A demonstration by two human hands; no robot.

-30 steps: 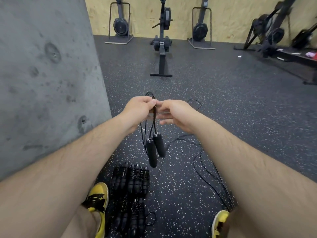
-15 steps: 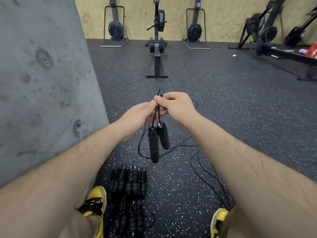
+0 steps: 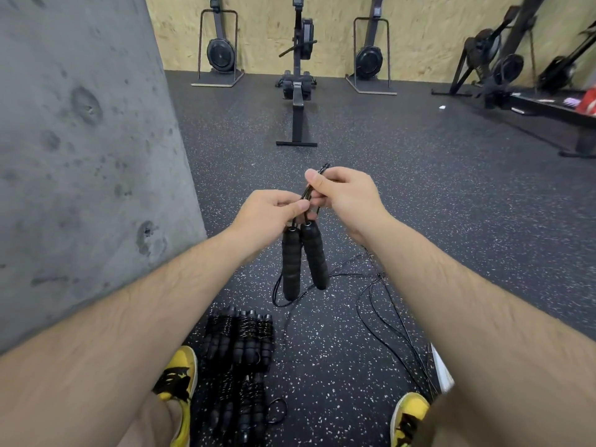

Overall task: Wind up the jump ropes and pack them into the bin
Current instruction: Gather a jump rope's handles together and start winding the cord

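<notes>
Since a second ago your right hand point(image 3: 343, 196) has climbed above your left hand point(image 3: 269, 217), drawing the thin black jump rope cord point(image 3: 312, 188) up, and the two black foam handles point(image 3: 303, 261) now hang closer under your knuckles. In the head view, no brand or writing can be read on the rope or anything else. Your right thumb and fingers pinch a folded bight of the cord, its loop poking out above the thumb; your left fingers are curled, pinching the cord just above the handle tops. The two handles dangle side by side, touching near the top, with slack cord trailing to the speckled black rubber floor point(image 3: 419, 201). Wound black jump rope bundles point(image 3: 240, 359) lie in two rows between your two yellow-and-black shoes point(image 3: 179, 379); their exact count is unclear. Three upright black rowing machines point(image 3: 298, 75) stand by the plywood wall point(image 3: 267, 27).
</notes>
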